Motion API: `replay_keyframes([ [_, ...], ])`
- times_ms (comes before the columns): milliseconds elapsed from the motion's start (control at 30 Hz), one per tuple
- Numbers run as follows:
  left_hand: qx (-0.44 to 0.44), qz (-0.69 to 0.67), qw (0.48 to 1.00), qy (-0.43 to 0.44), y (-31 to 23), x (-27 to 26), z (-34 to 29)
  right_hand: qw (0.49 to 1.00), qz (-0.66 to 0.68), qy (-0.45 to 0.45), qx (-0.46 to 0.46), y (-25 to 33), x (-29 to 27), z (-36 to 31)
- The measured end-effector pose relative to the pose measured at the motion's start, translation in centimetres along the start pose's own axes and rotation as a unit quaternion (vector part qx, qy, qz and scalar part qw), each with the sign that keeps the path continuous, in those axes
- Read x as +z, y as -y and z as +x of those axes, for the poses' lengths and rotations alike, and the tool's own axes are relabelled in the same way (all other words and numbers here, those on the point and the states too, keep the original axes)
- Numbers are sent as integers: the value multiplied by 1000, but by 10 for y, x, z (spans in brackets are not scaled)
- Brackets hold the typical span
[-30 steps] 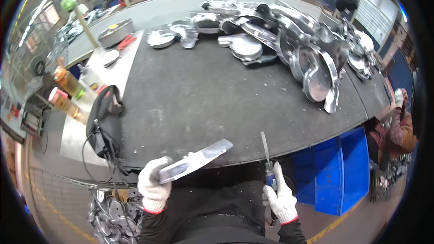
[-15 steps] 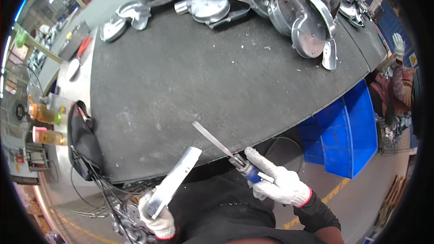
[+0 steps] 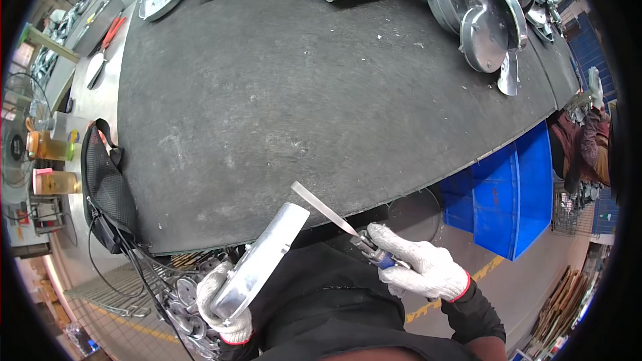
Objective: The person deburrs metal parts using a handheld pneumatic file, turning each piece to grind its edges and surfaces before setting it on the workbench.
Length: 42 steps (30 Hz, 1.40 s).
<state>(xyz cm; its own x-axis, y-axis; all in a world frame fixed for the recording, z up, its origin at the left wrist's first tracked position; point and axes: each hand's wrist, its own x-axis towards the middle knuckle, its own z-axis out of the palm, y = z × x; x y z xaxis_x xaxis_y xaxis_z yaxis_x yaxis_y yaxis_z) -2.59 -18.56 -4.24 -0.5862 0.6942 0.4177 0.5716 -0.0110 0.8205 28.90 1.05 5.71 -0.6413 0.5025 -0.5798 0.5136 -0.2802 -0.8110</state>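
Fingers (image 3: pixel 389 235) of the white-gloved right hand (image 3: pixel 431 271) are closed around a blue-and-silver handheld tool (image 3: pixel 382 259), whose narrow, flat metal blade (image 3: pixel 324 208) points left and far, its tip over the near edge of the black tabletop (image 3: pixel 267 107). Those of the white-gloved left hand (image 3: pixel 210 296) clamp the near end of a long, silvery metal part (image 3: pixel 264 264); it tilts toward the far right, with its far end near the blade; I cannot tell whether they touch. Round, silvery metal castings (image 3: pixel 485 40) lie far right, and a blue plastic bin (image 3: pixel 493 210) stands right of the tabletop's near edge.
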Motion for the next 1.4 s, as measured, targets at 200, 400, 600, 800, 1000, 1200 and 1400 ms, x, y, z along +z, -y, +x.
replay_keyframes([
  [200,-1,-9,1000,-9,-7,2,2,988,67,37,131,13,-6,1],
  [400,-28,-26,999,-23,-13,4,4,989,7,62,133,23,-10,1],
  [600,-59,66,996,6,-16,-3,6,987,80,69,120,5,-8,1],
  [800,-81,-3,997,-5,-12,-4,4,990,13,69,120,17,-12,2],
  [1000,-62,74,995,-1,-13,-1,3,989,16,63,134,13,-8,-2],
  [1200,-55,4,998,-19,0,-8,-2,992,-14,68,103,18,-3,-4],
  [1400,-49,53,997,16,-10,-4,4,992,-42,43,112,22,-1,-7],
])
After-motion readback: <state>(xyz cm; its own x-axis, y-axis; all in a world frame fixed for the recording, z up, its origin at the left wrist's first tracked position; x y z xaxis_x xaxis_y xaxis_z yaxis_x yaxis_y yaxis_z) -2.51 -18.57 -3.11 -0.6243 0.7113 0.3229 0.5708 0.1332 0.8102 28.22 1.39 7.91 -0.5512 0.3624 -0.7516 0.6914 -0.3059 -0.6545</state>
